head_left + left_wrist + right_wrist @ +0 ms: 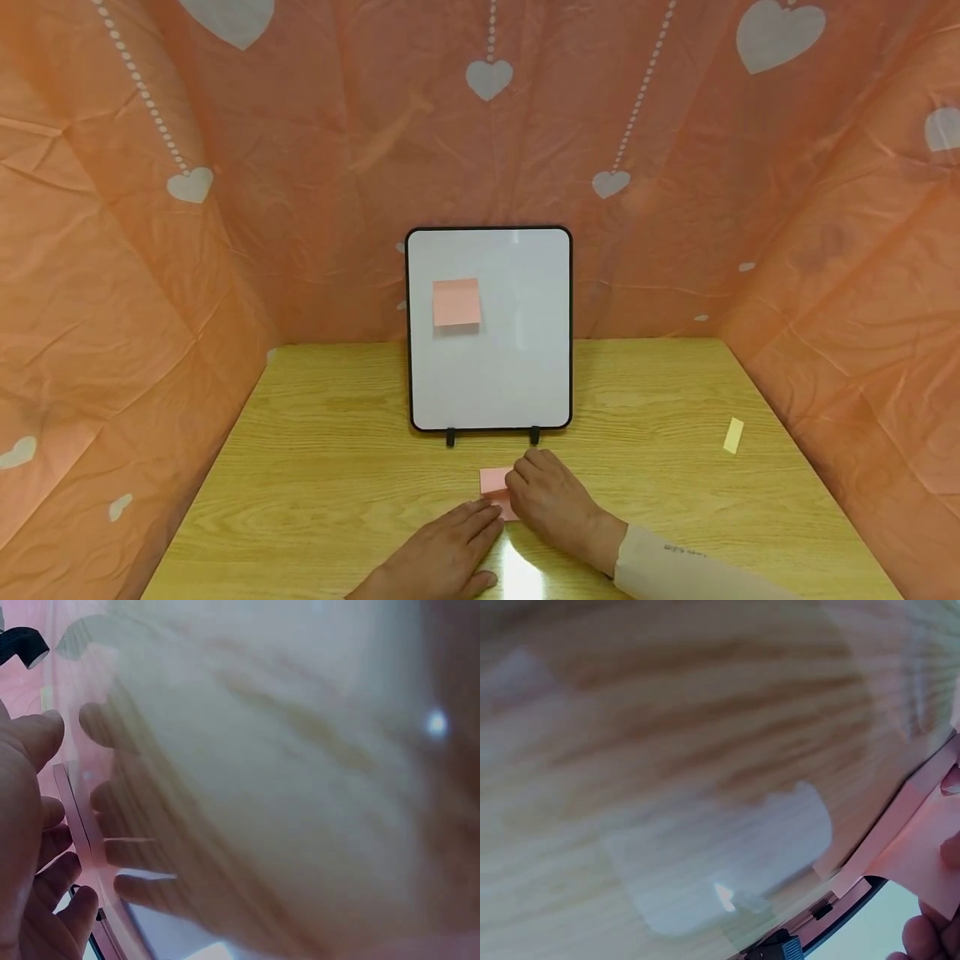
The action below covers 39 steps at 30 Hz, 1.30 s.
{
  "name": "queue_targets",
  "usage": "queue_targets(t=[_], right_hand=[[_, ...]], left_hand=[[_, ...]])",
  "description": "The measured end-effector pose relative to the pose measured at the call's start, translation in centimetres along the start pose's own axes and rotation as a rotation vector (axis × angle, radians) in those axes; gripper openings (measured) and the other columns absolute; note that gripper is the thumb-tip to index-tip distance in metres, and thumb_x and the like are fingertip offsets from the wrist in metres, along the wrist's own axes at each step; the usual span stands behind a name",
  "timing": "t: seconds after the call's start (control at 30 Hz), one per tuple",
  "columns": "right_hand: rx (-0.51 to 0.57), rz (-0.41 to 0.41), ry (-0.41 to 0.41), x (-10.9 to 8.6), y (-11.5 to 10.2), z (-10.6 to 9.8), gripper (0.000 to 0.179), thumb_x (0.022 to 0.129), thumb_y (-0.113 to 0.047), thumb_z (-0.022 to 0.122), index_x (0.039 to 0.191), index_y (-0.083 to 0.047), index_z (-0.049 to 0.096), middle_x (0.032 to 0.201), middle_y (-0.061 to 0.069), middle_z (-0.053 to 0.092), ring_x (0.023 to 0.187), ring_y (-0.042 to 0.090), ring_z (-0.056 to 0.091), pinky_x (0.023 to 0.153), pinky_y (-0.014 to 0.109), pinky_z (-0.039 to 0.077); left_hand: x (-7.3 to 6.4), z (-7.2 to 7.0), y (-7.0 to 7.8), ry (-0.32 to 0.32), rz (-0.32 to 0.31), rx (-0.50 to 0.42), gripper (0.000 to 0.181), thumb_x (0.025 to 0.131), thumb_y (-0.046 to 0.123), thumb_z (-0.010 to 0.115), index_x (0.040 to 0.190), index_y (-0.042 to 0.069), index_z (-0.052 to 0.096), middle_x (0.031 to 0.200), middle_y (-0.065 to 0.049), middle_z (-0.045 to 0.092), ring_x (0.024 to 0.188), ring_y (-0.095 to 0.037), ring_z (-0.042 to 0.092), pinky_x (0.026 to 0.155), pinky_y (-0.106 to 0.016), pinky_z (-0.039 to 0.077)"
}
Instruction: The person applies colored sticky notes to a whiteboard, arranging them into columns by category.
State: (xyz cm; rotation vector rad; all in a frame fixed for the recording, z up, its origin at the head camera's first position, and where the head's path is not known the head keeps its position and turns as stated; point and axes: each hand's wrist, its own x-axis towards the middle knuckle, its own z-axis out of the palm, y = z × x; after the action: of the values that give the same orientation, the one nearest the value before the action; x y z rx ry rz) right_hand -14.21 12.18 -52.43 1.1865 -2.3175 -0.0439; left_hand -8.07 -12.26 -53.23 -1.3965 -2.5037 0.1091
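Observation:
A pink sticky note pad [492,481] lies on the table in front of the whiteboard [491,367]. My right hand [557,504] has its fingers curled at the pad's right side and pinches the top sticky note [915,851], which bends up from the pad in the right wrist view. My left hand [448,552] lies with extended fingers, the fingertips at the pad's lower left edge. In the left wrist view the pad's edge [73,806] shows just past the left fingers [56,877]. Another pink sticky note [456,302] sticks to the whiteboard's upper left.
The whiteboard stands upright on a stand with black feet [451,437]. A small yellow strip [733,436] lies on the wooden table [315,442] at the right. Orange cloth [337,167] with white hearts hangs behind and on both sides.

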Motion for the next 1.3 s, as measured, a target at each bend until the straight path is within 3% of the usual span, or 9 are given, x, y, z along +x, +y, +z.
queue_targets(t=[0.23, 0.33, 0.43, 0.57, 0.63, 0.7, 0.97, 1.13, 1.3], right_hand=[[0.011, -0.084, 0.023, -0.1, 0.1, 0.2, 0.029, 0.089, -0.031, 0.083, 0.083, -0.019, 0.057, 0.084, -0.006, 0.058, 0.083, 0.014, 0.05, 0.08, 0.029, 0.049], [0.025, -0.103, 0.009, -0.1, 0.1, 0.1, 0.026, 0.094, -0.03, 0.078, 0.083, -0.019, 0.058, 0.083, -0.006, 0.057, 0.083, 0.014, 0.049, 0.08, 0.028, 0.048], [0.02, -0.106, -0.004, 0.1, 0.1, 0.0, 0.02, 0.105, -0.021, 0.058, 0.086, -0.017, 0.058, 0.085, -0.005, 0.058, 0.084, 0.015, 0.048, 0.082, 0.029, 0.048], [0.001, -0.083, -0.009, 0.4, 0.1, -0.1, 0.045, 0.114, -0.017, 0.02, 0.088, -0.015, 0.057, 0.089, -0.003, 0.059, 0.085, 0.016, 0.048, 0.083, 0.03, 0.048], [-0.006, -0.067, -0.008, 0.5, 0.1, -0.2, 0.051, 0.114, -0.017, 0.013, 0.088, -0.015, 0.057, 0.089, -0.003, 0.059, 0.085, 0.016, 0.048, 0.081, 0.03, 0.047], [-0.009, -0.053, -0.009, 0.6, 0.1, -0.2, 0.048, 0.113, -0.018, 0.017, 0.088, -0.015, 0.057, 0.09, -0.003, 0.059, 0.085, 0.016, 0.048, 0.08, 0.03, 0.047], [-0.021, -0.036, -0.022, 0.8, 0.3, -0.1, 0.013, 0.102, -0.019, 0.056, 0.089, -0.016, 0.057, 0.09, -0.003, 0.059, 0.086, 0.016, 0.049, 0.081, 0.03, 0.047], [-0.039, -0.024, -0.041, 1.0, 0.5, -0.2, 0.012, 0.096, -0.014, 0.067, 0.089, -0.015, 0.058, 0.091, -0.003, 0.059, 0.087, 0.016, 0.049, 0.081, 0.03, 0.047], [-0.008, -0.005, -0.042, 1.1, 0.6, -0.1, 0.016, 0.091, -0.009, 0.073, 0.09, -0.015, 0.058, 0.092, -0.003, 0.06, 0.089, 0.017, 0.049, 0.082, 0.031, 0.048]], left_hand=[[0.0, 0.2, 0.1, -0.02, -0.017, -0.005, 0.065, 0.112, 0.053, 0.039, 0.155, 0.006, 0.051, 0.158, -0.006, 0.055, 0.146, -0.017, 0.051, 0.12, -0.032, 0.043], [0.0, 0.3, 0.2, -0.019, -0.029, -0.01, 0.065, 0.112, 0.053, 0.039, 0.155, 0.006, 0.052, 0.158, -0.005, 0.055, 0.145, -0.017, 0.052, 0.12, -0.032, 0.044], [0.0, 0.4, 0.2, 0.002, -0.038, -0.021, 0.062, 0.112, 0.052, 0.042, 0.151, 0.006, 0.057, 0.155, -0.006, 0.058, 0.143, -0.018, 0.054, 0.118, -0.032, 0.045], [0.1, 0.4, 0.4, 0.025, -0.037, -0.047, 0.058, 0.112, 0.05, 0.044, 0.145, 0.005, 0.062, 0.149, -0.008, 0.063, 0.14, -0.021, 0.058, 0.115, -0.032, 0.048], [0.1, 0.3, 0.5, 0.028, -0.033, -0.053, 0.057, 0.112, 0.049, 0.045, 0.143, 0.005, 0.064, 0.147, -0.008, 0.064, 0.139, -0.021, 0.059, 0.115, -0.032, 0.049], [0.1, 0.3, 0.5, 0.028, -0.032, -0.057, 0.056, 0.112, 0.048, 0.046, 0.144, 0.005, 0.063, 0.147, -0.008, 0.064, 0.138, -0.021, 0.059, 0.115, -0.032, 0.049], [0.3, 0.3, 0.6, 0.04, -0.043, -0.052, 0.055, 0.108, 0.048, 0.053, 0.144, 0.007, 0.062, 0.143, -0.006, 0.065, 0.135, -0.02, 0.059, 0.114, -0.031, 0.049], [0.4, 0.5, 0.6, 0.053, -0.038, -0.026, 0.053, 0.106, 0.048, 0.058, 0.14, 0.008, 0.065, 0.141, -0.006, 0.065, 0.132, -0.019, 0.06, 0.113, -0.03, 0.049], [0.4, 0.5, 0.7, -0.001, -0.035, -0.019, 0.056, 0.109, 0.048, 0.052, 0.143, 0.006, 0.064, 0.148, -0.008, 0.063, 0.14, -0.022, 0.057, 0.117, -0.031, 0.047]])
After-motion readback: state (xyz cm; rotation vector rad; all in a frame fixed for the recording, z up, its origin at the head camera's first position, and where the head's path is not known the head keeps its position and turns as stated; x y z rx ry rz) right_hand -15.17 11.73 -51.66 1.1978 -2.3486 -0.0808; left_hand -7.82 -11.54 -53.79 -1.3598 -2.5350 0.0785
